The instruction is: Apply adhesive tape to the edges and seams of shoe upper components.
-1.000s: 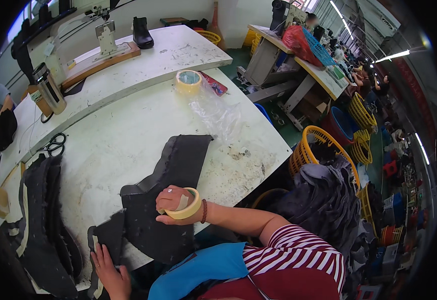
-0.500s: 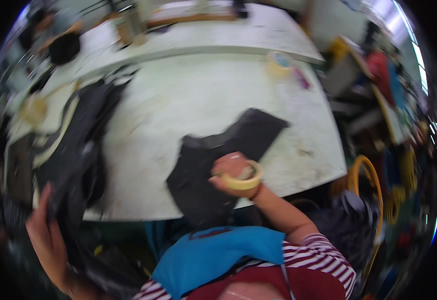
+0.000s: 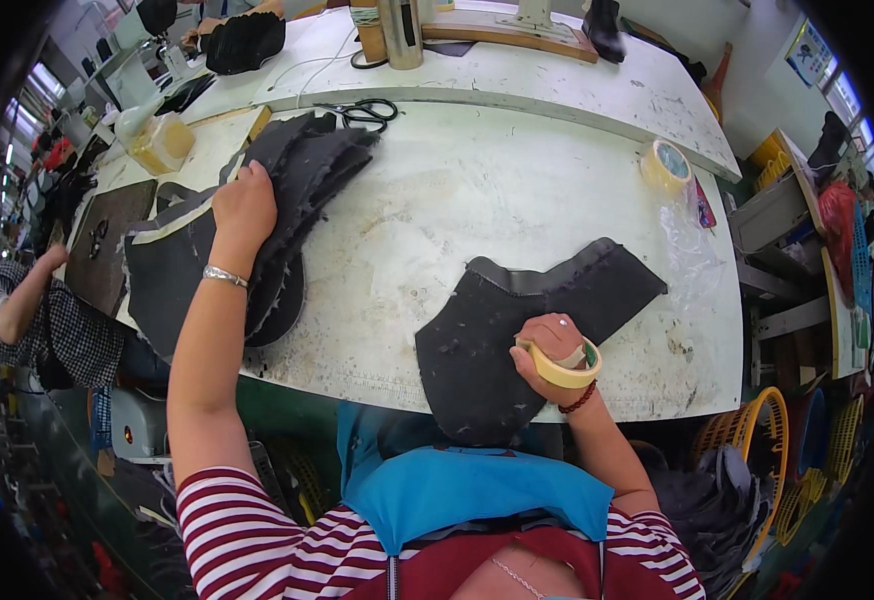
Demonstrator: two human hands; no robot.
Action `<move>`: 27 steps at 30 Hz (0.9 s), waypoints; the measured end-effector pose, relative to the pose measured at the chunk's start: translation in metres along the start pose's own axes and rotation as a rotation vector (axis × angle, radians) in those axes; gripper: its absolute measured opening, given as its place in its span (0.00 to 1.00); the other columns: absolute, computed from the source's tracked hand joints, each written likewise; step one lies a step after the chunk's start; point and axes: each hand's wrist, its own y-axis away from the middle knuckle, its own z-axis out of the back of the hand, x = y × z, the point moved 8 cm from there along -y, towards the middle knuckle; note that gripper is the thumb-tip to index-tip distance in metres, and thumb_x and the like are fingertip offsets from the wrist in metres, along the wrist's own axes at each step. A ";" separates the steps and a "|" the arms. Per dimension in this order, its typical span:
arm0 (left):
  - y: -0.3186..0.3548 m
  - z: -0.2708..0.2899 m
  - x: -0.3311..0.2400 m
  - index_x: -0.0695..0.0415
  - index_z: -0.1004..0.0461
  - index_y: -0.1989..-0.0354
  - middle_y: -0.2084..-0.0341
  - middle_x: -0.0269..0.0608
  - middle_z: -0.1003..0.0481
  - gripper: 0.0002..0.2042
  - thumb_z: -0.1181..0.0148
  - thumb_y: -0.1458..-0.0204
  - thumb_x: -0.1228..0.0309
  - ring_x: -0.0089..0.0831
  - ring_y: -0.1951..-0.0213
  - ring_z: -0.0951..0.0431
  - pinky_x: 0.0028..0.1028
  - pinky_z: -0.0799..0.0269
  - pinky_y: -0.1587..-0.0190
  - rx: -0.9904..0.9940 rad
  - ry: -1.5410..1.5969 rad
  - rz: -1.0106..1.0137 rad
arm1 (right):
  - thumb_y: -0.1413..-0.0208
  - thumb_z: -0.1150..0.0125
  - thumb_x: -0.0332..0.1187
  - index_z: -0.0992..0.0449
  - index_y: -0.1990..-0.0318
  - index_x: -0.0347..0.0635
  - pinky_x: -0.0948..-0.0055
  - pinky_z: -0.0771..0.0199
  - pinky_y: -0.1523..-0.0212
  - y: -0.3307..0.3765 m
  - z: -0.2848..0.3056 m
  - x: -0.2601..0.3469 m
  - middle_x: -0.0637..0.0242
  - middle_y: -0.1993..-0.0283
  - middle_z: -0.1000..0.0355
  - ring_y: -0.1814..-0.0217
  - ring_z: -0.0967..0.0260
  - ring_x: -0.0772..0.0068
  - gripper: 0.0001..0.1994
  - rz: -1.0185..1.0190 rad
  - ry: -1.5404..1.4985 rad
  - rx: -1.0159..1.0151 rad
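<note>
My right hand [image 3: 547, 345] rests on a dark grey cut fabric piece [image 3: 517, 325] at the near edge of the white table [image 3: 477, 200], with a roll of masking tape [image 3: 569, 368] looped around its fingers. My left hand [image 3: 244, 205] reaches out to the left and presses on top of a stack of dark fabric pieces [image 3: 257, 210], fingers closed over the top pieces. A silver bracelet sits on the left wrist.
Black scissors [image 3: 362, 110] lie beyond the stack. A second tape roll [image 3: 665, 165] and clear plastic sit at the table's right. A yellowish container [image 3: 162, 142] stands far left. Another person's arm [image 3: 17, 295] shows at the left. Yellow baskets [image 3: 757, 440] stand at the lower right.
My view has swung left and steadied. My left hand rose from below the table edge to the fabric stack. My right hand stays on the dark piece with the tape roll.
</note>
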 end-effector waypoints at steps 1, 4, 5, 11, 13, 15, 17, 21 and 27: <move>-0.001 0.000 0.000 0.60 0.23 0.52 0.62 0.50 0.17 0.11 0.47 0.38 0.71 0.50 0.63 0.13 0.46 0.17 0.62 -0.043 0.046 0.026 | 0.53 0.25 0.32 0.22 0.66 0.45 0.58 0.25 0.56 0.000 -0.001 0.000 0.62 0.63 0.22 0.62 0.24 0.56 0.10 -0.006 0.012 0.005; -0.002 0.022 -0.004 0.59 0.23 0.53 0.63 0.48 0.18 0.10 0.46 0.39 0.70 0.48 0.64 0.13 0.45 0.18 0.64 -0.052 0.028 0.011 | 0.54 0.24 0.32 0.22 0.66 0.45 0.58 0.25 0.56 0.003 0.002 -0.002 0.62 0.64 0.22 0.62 0.24 0.56 0.10 0.000 0.010 -0.025; -0.002 0.025 0.000 0.59 0.23 0.53 0.63 0.48 0.18 0.10 0.46 0.39 0.70 0.48 0.64 0.13 0.45 0.18 0.64 -0.051 0.026 0.011 | 0.54 0.24 0.32 0.22 0.66 0.45 0.58 0.25 0.56 0.002 0.001 -0.003 0.62 0.64 0.22 0.62 0.24 0.56 0.10 0.000 0.008 -0.025; 0.023 0.064 0.006 0.61 0.23 0.46 0.58 0.46 0.17 0.16 0.43 0.41 0.70 0.48 0.63 0.14 0.45 0.17 0.62 -0.138 0.004 0.036 | 0.54 0.25 0.31 0.22 0.67 0.45 0.59 0.25 0.57 0.001 0.001 0.000 0.63 0.64 0.22 0.63 0.24 0.57 0.10 0.024 0.031 -0.032; 0.033 0.066 -0.002 0.62 0.24 0.40 0.53 0.47 0.18 0.22 0.41 0.40 0.64 0.49 0.59 0.14 0.45 0.17 0.60 -0.066 0.031 0.023 | 0.53 0.25 0.31 0.22 0.67 0.45 0.59 0.25 0.57 0.002 0.001 0.001 0.63 0.65 0.22 0.63 0.24 0.57 0.09 0.035 0.051 -0.023; 0.040 0.063 -0.008 0.61 0.26 0.36 0.48 0.47 0.19 0.28 0.37 0.41 0.58 0.50 0.55 0.15 0.46 0.17 0.58 -0.077 0.106 0.000 | 0.53 0.25 0.31 0.22 0.68 0.45 0.59 0.26 0.58 0.002 0.001 0.002 0.64 0.65 0.23 0.63 0.24 0.57 0.09 0.033 0.047 -0.019; 0.042 0.056 -0.006 0.61 0.28 0.34 0.42 0.48 0.21 0.31 0.36 0.41 0.54 0.52 0.46 0.19 0.47 0.20 0.49 -0.007 0.143 0.033 | 0.53 0.26 0.31 0.23 0.68 0.45 0.59 0.26 0.58 0.002 0.000 -0.001 0.64 0.65 0.23 0.63 0.25 0.57 0.09 0.022 0.041 -0.011; 0.061 0.104 -0.047 0.58 0.24 0.37 0.38 0.48 0.24 0.26 0.34 0.43 0.59 0.52 0.36 0.26 0.45 0.28 0.37 -0.388 0.280 -0.170 | 0.50 0.27 0.30 0.23 0.66 0.45 0.57 0.27 0.57 0.000 -0.001 -0.001 0.63 0.64 0.24 0.60 0.25 0.55 0.09 0.092 0.053 -0.006; 0.146 0.109 -0.207 0.57 0.18 0.46 0.50 0.47 0.17 0.19 0.31 0.48 0.73 0.44 0.48 0.17 0.35 0.22 0.43 0.121 1.341 -0.424 | 0.42 0.32 0.30 0.23 0.60 0.38 0.64 0.25 0.52 0.002 0.002 -0.021 0.60 0.58 0.23 0.57 0.25 0.61 0.07 -0.218 -0.447 0.006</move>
